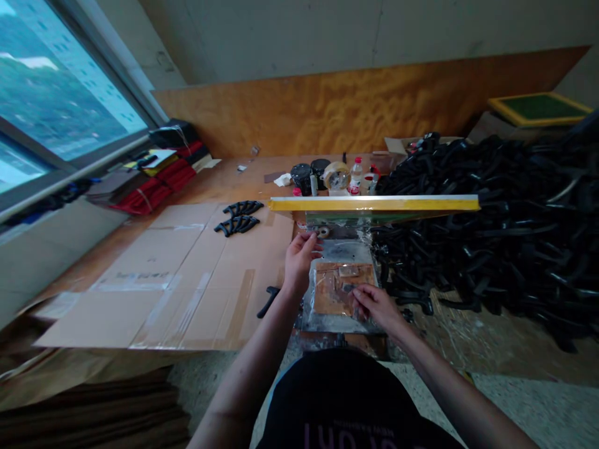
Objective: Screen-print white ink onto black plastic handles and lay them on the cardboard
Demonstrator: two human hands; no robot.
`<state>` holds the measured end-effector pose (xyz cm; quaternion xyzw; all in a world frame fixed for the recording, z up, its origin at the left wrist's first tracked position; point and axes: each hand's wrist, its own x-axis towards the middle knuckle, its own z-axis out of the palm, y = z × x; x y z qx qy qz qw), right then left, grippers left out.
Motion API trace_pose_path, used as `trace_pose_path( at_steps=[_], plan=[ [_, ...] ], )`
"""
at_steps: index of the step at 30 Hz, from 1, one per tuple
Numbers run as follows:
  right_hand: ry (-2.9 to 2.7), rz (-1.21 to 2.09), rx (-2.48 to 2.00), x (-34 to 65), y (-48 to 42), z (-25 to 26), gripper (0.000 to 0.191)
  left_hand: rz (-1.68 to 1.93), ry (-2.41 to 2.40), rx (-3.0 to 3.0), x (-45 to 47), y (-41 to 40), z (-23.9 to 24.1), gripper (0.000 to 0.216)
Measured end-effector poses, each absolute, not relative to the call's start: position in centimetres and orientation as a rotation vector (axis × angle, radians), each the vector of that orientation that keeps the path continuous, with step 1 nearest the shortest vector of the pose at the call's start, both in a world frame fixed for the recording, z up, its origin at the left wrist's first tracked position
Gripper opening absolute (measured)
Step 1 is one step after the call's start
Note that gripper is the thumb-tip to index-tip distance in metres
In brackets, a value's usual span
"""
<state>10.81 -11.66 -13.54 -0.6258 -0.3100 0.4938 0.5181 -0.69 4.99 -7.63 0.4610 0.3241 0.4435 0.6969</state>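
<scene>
Across the wooden bench point(234, 176), from the view at my head, both my bare hands are out in front of me over a small work station. My left hand point(299, 254) is raised at the left edge of the metal plate point(334, 251), fingers partly curled, its tips just beside a small ring-shaped thing point(323, 232); I cannot tell whether it grips anything. My right hand point(374, 304) is over the right part of the brown board point(327, 299), thumb and fingers drawn together near a small dark piece point(348, 288); whether they pinch it or only touch it, I cannot tell.

The brown board lies on the plate, with clear film over it and a small flat block point(349, 271) near its far edge. Beyond my hands, a yellow-edged frame point(374, 204) stretches crosswise above the plate's far end.

To my left, flattened cardboard point(187, 274) carries two rows of black handles point(238, 224), and a single black handle point(267, 303) lies near my left forearm. To my right rises a big heap of black parts point(486, 187). Behind the frame stand black tubs point(301, 177), a tape roll point(337, 177) and a red-capped bottle point(356, 174).
</scene>
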Motion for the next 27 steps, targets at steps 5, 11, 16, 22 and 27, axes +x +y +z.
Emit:
trace_pose_path(
  at_steps=[5,11,16,22,27],
  plan=[
    [-0.737,1.185,-1.509,10.7,-11.5,-13.2,0.047,0.996,0.665,0.95,-0.6,5.3,-7.2,0.026],
    [-0.74,1.18,-1.529,10.6,-11.2,-13.0,0.049,0.995,0.593,0.874,-0.9,5.2,-5.6,0.025],
    [-0.739,1.183,-1.529,10.7,-11.2,-13.6,0.051,0.935,0.545,0.794,-1.0,5.0,-4.5,0.028],
    [-0.732,1.184,-1.538,10.6,-11.2,-13.8,0.051,0.863,0.526,0.692,-0.9,5.1,-3.5,0.033],
    [-0.739,1.173,-1.518,10.5,-11.1,-13.7,0.047,0.815,0.522,0.613,-0.7,5.3,-2.8,0.029]
  ],
)
